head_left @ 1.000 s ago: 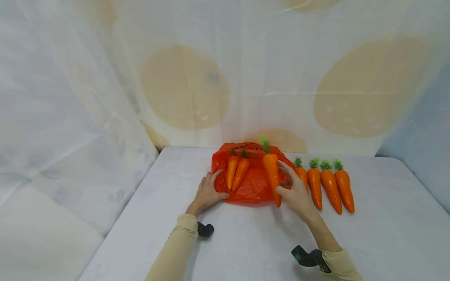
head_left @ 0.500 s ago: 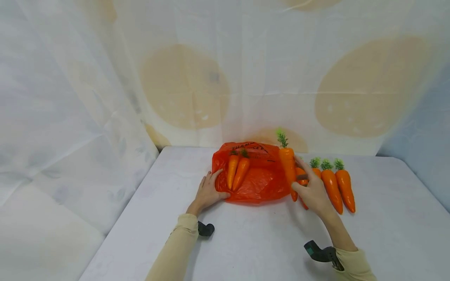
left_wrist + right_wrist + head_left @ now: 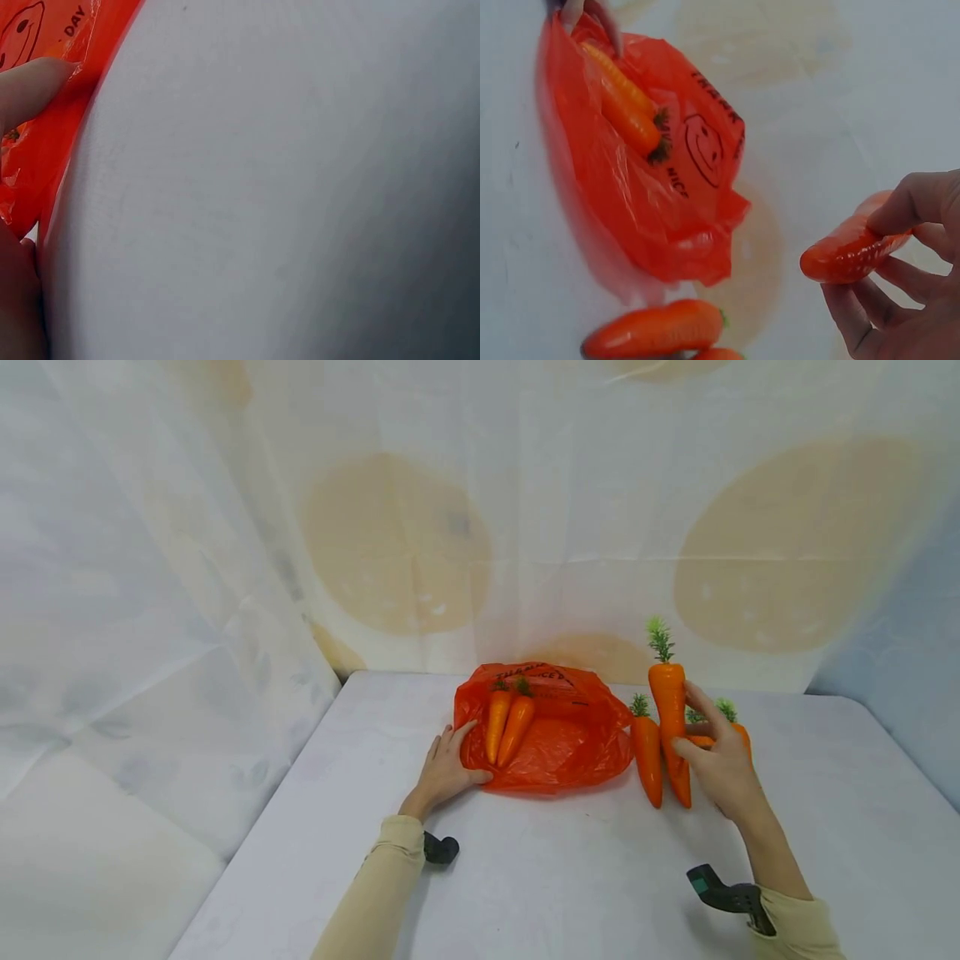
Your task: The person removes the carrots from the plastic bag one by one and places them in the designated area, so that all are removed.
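A red plastic bag (image 3: 562,743) with black print lies flat on the table, two orange carrots (image 3: 517,727) with leafy tops at its left side. My left hand (image 3: 446,770) rests on the bag's left edge, fingers spread; in the left wrist view its thumb (image 3: 34,90) lies on the red plastic. To the right of the bag, my right hand (image 3: 723,768) holds a carrot (image 3: 666,693) between thumb and fingers, green top up. The right wrist view shows the tip of this carrot (image 3: 840,255) pointing out of the grip.
Right of the bag lies a row of several more carrots (image 3: 647,760), partly hidden behind the held carrot and right hand. White cloth covers the table (image 3: 555,877). A patterned curtain (image 3: 570,527) hangs behind it.
My right hand has carried the carrot rightward and slightly up, from over the bag's right part to in front of the row. The left hand and bag have stayed nearly still.
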Available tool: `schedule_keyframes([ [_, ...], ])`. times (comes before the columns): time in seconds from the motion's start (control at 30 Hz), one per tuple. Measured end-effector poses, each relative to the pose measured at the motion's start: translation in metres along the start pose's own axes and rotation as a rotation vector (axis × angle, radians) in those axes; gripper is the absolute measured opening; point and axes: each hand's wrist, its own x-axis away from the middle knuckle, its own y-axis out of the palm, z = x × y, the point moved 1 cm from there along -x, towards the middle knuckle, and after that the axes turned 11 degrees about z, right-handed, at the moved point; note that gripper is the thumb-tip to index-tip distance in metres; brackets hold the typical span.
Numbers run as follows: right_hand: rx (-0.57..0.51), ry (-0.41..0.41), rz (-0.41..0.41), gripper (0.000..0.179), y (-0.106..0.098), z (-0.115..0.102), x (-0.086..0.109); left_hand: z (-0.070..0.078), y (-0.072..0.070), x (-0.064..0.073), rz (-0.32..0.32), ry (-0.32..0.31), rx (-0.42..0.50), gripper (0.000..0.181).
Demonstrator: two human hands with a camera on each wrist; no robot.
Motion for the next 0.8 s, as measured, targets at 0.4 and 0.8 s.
schedule_keyframes([
  [0.4,0.118,0.138,0.065,0.068,-0.049,0.04,-0.003,0.001,0.0,0.0,0.007,0.029,-0.011,0.091],
  [0.8,0.11,0.294,0.093,0.066,-0.074,0.078,-0.002,0.002,-0.002,0.001,0.011,0.05,-0.028,0.09],
])
